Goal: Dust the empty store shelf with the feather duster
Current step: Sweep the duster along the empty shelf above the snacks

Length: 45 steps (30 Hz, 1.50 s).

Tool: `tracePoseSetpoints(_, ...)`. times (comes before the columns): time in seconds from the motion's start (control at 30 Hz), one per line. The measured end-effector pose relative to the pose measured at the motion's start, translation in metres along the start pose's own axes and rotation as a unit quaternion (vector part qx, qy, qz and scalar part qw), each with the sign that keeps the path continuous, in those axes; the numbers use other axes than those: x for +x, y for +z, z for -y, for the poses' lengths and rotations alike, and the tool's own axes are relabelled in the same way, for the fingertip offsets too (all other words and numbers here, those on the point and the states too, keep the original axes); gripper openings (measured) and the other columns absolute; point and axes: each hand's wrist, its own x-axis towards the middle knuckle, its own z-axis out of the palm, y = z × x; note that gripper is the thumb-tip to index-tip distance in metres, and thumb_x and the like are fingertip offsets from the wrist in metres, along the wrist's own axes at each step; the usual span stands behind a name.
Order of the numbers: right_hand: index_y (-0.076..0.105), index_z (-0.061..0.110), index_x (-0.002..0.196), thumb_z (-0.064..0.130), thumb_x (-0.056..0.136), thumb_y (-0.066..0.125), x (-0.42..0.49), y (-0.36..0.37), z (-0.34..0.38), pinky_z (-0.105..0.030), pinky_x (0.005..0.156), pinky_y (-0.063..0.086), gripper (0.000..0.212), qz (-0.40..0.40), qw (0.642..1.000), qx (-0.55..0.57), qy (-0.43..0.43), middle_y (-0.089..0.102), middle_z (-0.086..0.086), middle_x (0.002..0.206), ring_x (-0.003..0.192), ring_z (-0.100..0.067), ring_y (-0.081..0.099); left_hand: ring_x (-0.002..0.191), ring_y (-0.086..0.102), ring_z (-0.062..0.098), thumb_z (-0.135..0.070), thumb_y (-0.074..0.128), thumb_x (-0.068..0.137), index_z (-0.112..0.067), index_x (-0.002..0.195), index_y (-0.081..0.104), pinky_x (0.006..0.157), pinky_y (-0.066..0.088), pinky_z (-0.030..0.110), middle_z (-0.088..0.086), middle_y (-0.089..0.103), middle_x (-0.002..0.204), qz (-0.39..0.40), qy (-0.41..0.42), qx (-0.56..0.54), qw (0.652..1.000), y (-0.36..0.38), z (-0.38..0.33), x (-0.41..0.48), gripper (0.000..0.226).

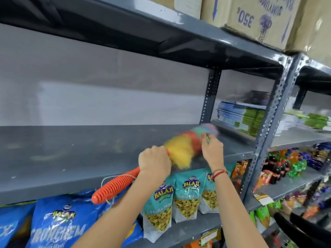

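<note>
The empty grey shelf (71, 153) is seen at the left. The orange ribbed handle (116, 184) of the feather duster (180, 149) is gripped by the closed left hand (155, 162). The blurred, multicoloured head is laid on the shelf surface. The right hand (212, 147) is held loosely curled against the head, nothing gripped.

We are in a shop, in a stocked aisle. Grey slotted-steel shelving (279, 97) runs along a pale wall. Below the bare shelf (71, 154), rows of identical snack packets (186, 197) and blue crisp bags (57, 228) face outward. To the right: soft-drink bottles (275, 167), stacked notebooks (241, 117), yellow price tags (263, 198) on shelf edges. Cardboard cartons (259, 18) sit on top.
</note>
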Motion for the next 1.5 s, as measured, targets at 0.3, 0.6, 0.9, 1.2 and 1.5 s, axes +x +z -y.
tracePoseSetpoints(0.3,0.061,-0.001,0.11,0.032,0.098,0.04,0.008,-0.013,-0.038,-0.042,0.085,0.045,0.041,-0.042,0.999,-0.012,0.001,0.066,-0.026,0.104,0.103,-0.039,0.057,0.119,0.055,0.033,-0.021,0.039,0.098,-0.008,0.124,0.058,0.094,0.046,0.038,0.014,0.058,0.129,0.019,0.009,-0.037,0.999,0.001,-0.037,0.025,0.034)
tracePoseSetpoints(0.6,0.06,0.001,0.112,0.037,0.098,0.04,0.015,-0.003,-0.05,-0.042,0.087,0.045,0.043,-0.029,1.0,-0.006,-0.006,0.065,-0.024,0.106,0.107,-0.038,0.055,0.118,0.055,0.033,-0.014,0.039,0.097,-0.006,0.124,0.056,0.092,0.046,0.037,0.014,0.058,0.127,-0.025,-0.006,-0.025,0.999,-0.001,-0.05,0.038,0.033)
tracePoseSetpoints(0.9,0.065,0.01,0.088,0.048,0.094,0.039,0.002,0.026,-0.053,-0.034,0.07,0.046,0.046,0.02,0.995,-0.049,-0.087,0.069,-0.01,0.089,0.089,-0.029,0.061,0.122,0.053,0.032,-0.013,0.039,0.096,-0.007,0.127,0.055,0.094,0.046,0.037,0.013,0.056,0.13,0.0,-0.06,0.007,0.998,0.008,-0.037,0.042,0.035)
tracePoseSetpoints(1.2,0.073,0.006,0.076,0.029,0.09,0.041,-0.019,0.025,-0.061,-0.028,0.075,0.047,0.041,-0.05,0.976,-0.051,-0.207,0.075,-0.007,0.079,0.073,-0.023,0.069,0.12,0.053,0.036,-0.024,0.037,0.1,-0.006,0.127,0.054,0.093,0.044,0.04,0.016,0.055,0.13,0.023,-0.056,-0.042,0.997,0.02,-0.036,0.028,0.037)
tracePoseSetpoints(1.5,0.073,0.004,0.081,0.022,0.089,0.041,-0.02,0.029,-0.066,-0.027,0.08,0.04,0.038,-0.066,0.97,-0.062,-0.226,0.076,-0.01,0.085,0.079,-0.023,0.071,0.12,0.053,0.035,-0.024,0.035,0.101,-0.007,0.126,0.054,0.094,0.044,0.039,0.016,0.055,0.129,-0.005,-0.076,-0.029,0.997,0.0,-0.03,0.017,0.036)
